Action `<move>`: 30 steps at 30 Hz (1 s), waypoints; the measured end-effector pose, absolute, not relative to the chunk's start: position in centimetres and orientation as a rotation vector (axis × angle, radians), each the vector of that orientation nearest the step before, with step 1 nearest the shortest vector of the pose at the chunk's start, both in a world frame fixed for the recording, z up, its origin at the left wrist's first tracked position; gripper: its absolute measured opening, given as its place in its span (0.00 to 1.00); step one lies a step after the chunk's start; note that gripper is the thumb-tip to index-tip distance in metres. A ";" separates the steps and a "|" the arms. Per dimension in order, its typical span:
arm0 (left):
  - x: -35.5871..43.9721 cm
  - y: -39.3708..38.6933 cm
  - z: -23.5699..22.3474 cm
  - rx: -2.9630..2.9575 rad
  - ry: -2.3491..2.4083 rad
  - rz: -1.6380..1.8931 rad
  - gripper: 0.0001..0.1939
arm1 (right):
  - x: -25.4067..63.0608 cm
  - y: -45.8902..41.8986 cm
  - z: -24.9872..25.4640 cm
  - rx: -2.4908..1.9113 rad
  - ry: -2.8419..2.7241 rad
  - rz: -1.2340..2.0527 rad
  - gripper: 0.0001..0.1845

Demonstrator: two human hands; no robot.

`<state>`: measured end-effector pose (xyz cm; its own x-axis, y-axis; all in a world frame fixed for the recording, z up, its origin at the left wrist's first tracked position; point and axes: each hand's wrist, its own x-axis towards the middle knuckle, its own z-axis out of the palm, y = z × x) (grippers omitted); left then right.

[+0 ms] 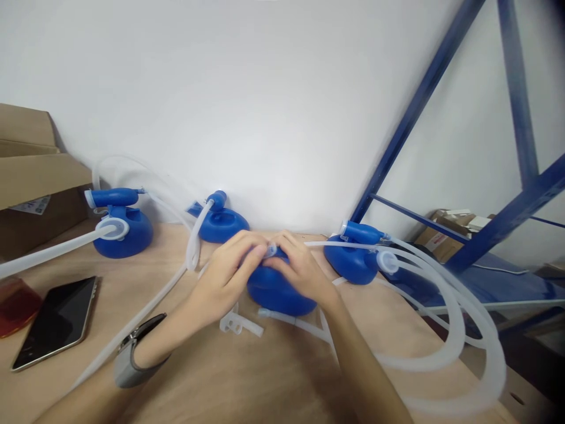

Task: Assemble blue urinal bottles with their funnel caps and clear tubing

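Pinching a clear fitting (271, 251), the left hand (229, 268) seems to be seating it; the right hand (302, 265) grips the blue bottle (282, 293), and steady alignment looks needed next.

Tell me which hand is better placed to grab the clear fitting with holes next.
Probably the left hand: the fitting lies beside its wrist, while the right hand is farther away. Both are at the top of the bottle now.
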<state>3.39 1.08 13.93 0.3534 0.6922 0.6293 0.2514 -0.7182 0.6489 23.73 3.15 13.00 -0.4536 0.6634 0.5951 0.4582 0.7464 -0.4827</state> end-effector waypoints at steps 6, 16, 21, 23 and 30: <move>3.4 2.2 13.3 2.138 0.962 1.241 0.18 | 22.4 3.2 11.6 -0.853 -1.851 0.527 0.15; 3.3 2.0 13.8 2.256 0.995 1.108 0.16 | 22.1 2.8 12.6 -0.861 -1.681 0.665 0.13; 3.4 1.5 13.9 2.262 1.053 1.126 0.14 | 22.0 2.6 12.7 -0.853 -1.719 0.621 0.12; 3.3 1.3 14.1 2.273 1.064 1.127 0.14 | 22.1 2.3 12.9 -0.850 -1.755 0.611 0.14; 3.0 1.1 14.1 2.306 1.076 1.159 0.13 | 21.5 1.6 13.0 -0.920 -1.751 0.535 0.09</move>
<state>3.01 1.13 14.08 0.3789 0.7563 0.5333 0.4757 -0.6535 0.5888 21.55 1.62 13.01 -0.1660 0.7918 0.5878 0.3285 0.6064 -0.7241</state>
